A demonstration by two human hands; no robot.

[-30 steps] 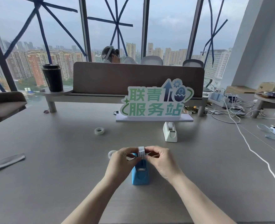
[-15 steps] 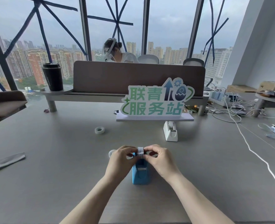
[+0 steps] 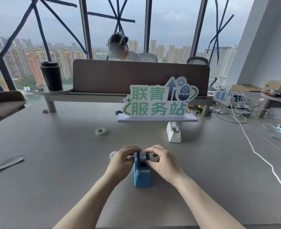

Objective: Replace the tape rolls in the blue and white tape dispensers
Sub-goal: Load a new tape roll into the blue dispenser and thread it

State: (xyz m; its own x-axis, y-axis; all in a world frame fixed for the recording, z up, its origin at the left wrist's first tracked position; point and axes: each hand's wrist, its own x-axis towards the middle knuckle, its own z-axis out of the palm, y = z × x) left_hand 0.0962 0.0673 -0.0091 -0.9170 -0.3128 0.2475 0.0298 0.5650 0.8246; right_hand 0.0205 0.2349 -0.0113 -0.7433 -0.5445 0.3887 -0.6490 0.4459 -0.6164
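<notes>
I've both hands, left hand (image 3: 123, 160) and right hand (image 3: 163, 160), in a pinching grip on the tape roll (image 3: 142, 156); I'd seat it squarely into the blue dispenser (image 3: 142, 176), pressing evenly

Tall windows (image 3: 169, 30) crossed with blue tape strips (image 3: 60, 22) show grey sky and towers — a brown partition (image 3: 136, 75) backs the grey worktop (image 3: 53, 162); white wall (image 3: 272, 38) at right.

Low centre, the tape dispenser (image 3: 142, 174) is sky blue; its twin (image 3: 174, 133) behind is white. The sign (image 3: 159, 100) has green lettering (a navy arrow too). The cup (image 3: 51, 76), upper left, is black, and the tabletop (image 3: 53, 162) plain grey.
</notes>
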